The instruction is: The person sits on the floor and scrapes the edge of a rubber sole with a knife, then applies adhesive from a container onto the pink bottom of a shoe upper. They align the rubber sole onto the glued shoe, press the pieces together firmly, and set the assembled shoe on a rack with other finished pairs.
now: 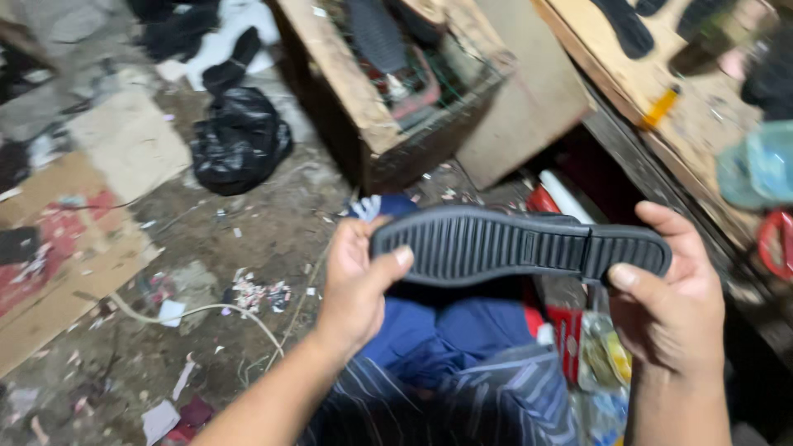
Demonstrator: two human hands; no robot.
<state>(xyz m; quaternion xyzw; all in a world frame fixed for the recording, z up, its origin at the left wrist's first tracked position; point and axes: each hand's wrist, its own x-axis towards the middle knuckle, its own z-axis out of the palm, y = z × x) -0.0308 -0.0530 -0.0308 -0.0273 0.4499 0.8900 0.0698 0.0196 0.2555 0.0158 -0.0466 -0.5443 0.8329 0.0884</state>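
A black shoe [512, 245] lies sideways between my hands, its ribbed rubber sole facing up toward me. My left hand [357, 281] grips the toe end, thumb pressed on the sole. The heel end rests in my right hand [671, 306], with the thumb on the sole's edge and fingers curled behind. Both hands hold it above my lap, over blue trousers and a striped garment [462, 396].
A dirt floor with scraps, a white cord [198, 312], a black plastic bag [239, 140] and flattened cardboard [74, 248] spreads to the left. A wooden crate [363, 99] with mesh stands ahead. A wooden workbench [652, 74] carrying black soles runs along the right.
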